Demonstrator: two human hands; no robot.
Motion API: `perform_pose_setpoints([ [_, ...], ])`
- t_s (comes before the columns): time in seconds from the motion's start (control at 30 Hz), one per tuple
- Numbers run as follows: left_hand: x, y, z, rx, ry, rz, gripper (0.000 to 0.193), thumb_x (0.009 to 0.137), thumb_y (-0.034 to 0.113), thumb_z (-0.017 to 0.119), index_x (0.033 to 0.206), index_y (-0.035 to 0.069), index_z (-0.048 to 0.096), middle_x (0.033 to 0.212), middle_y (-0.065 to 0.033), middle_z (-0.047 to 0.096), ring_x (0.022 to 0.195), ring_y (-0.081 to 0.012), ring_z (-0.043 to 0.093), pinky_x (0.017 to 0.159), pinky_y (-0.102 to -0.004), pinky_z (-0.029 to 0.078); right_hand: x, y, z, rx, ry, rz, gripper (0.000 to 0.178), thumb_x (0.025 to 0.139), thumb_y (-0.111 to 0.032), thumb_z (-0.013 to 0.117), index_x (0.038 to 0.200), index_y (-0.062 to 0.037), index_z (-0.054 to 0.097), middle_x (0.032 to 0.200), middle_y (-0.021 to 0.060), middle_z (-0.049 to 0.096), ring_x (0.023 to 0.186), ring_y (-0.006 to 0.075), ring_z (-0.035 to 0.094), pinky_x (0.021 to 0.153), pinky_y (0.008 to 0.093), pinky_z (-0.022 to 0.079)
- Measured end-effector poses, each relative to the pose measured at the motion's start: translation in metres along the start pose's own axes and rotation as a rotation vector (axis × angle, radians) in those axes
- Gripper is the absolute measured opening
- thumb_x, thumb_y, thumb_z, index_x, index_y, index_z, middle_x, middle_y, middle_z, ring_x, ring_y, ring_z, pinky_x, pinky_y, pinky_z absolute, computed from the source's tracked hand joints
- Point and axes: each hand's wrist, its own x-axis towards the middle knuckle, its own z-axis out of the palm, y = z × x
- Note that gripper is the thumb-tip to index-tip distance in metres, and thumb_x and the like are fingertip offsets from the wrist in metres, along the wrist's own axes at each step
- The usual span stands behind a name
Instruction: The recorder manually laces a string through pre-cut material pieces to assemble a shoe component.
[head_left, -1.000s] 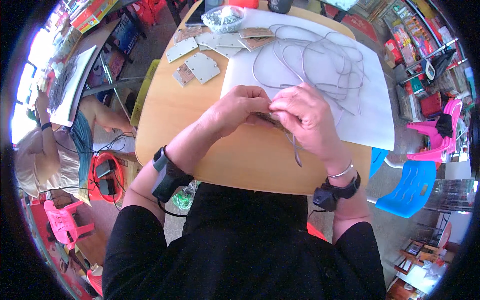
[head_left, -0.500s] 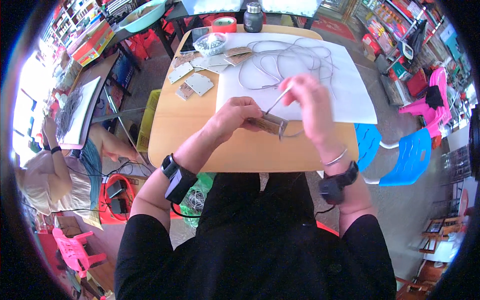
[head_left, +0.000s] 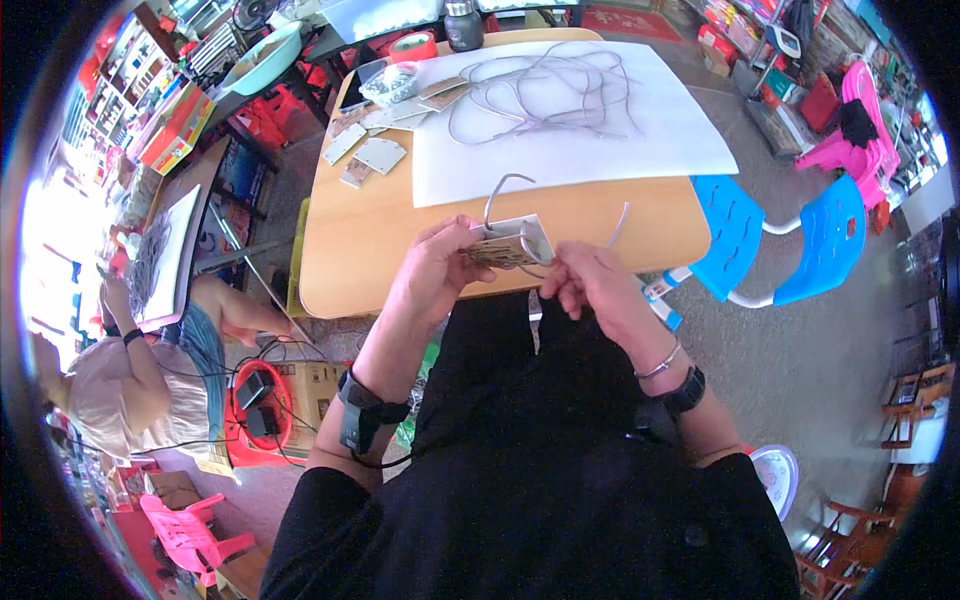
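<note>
My left hand [head_left: 432,268] grips a small bent panel [head_left: 503,250], white on one side and brown with dark printing on the other. A grey cord [head_left: 488,204] rises through it in a curve, and another length of cord [head_left: 621,224] sticks up beyond my right hand [head_left: 598,283]. My right fingers are pinched together at the panel's right corner, on the cord where it leaves the panel. At the table's left lie several similar flat panels [head_left: 381,156], next to a clear tub [head_left: 391,86] of small metallic pieces.
Tangled grey cords [head_left: 545,90] lie on a white sheet [head_left: 660,140] over the wooden table [head_left: 350,245]. A red tape roll [head_left: 413,46] and dark bottle [head_left: 463,26] stand at the back. Blue chairs [head_left: 820,245] are at right; another person [head_left: 140,370] sits at left.
The panel has turned and come nearer to me. My right hand has dropped from above the panel, where it was drawing up the cord, to its right corner.
</note>
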Motion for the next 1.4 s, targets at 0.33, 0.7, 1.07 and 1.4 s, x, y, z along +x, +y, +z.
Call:
perform_pose_setpoints([
  [0.33, -0.017, -0.004, 0.004, 0.266, -0.021, 0.047, 0.007, 0.084, 0.011, 0.055, 0.084, 0.003, 0.057, 0.077, -0.0038, 0.059, 0.069, -0.0113, 0.058, 0.059, -0.0232, 0.048, -0.005, 0.000, 0.001, 0.021, 0.075, -0.143, 0.016, 0.086, -0.013, 0.058, 0.094, 0.0000, 0.060, 0.069, 0.0011, 0.058, 0.053, 0.0050, 0.048, 0.048, 0.0187, 0.038],
  [0.7, -0.017, 0.002, 0.004, 0.604, 0.134, 0.169, 0.016, 0.082, 0.014, 0.059, 0.084, -0.001, 0.057, 0.073, -0.0066, 0.061, 0.062, -0.0106, 0.058, 0.052, -0.0226, 0.047, -0.019, -0.032, 0.029, -0.527, 0.019, -0.359, 0.040, 0.077, -0.002, 0.068, 0.116, -0.0033, 0.060, 0.072, -0.0029, 0.057, 0.061, 0.0033, 0.050, 0.057, 0.0209, 0.043],
  [1.07, -0.008, 0.002, 0.008, 0.667, 0.157, 0.265, 0.018, 0.082, 0.016, 0.061, 0.083, -0.002, 0.060, 0.071, -0.0053, 0.061, 0.060, -0.0093, 0.057, 0.050, -0.0232, 0.046, 0.017, -0.041, 0.054, -0.527, 0.094, -0.666, 0.014, 0.079, -0.015, 0.064, 0.088, -0.0041, 0.066, 0.080, 0.0144, 0.064, 0.068, 0.0268, 0.062, 0.063, 0.0355, 0.048],
  [1.4, 0.013, 0.004, -0.004, 0.616, -0.006, 0.112, 0.019, 0.085, 0.021, 0.058, 0.080, 0.002, 0.061, 0.069, -0.0011, 0.057, 0.060, -0.0079, 0.053, 0.049, -0.0213, 0.043, 0.111, -0.067, 0.028, 0.110, 0.004, -0.309, 0.009, 0.087, -0.008, 0.056, 0.088, 0.0009, 0.056, 0.078, 0.0097, 0.062, 0.063, 0.0184, 0.062, 0.062, 0.0321, 0.056],
])
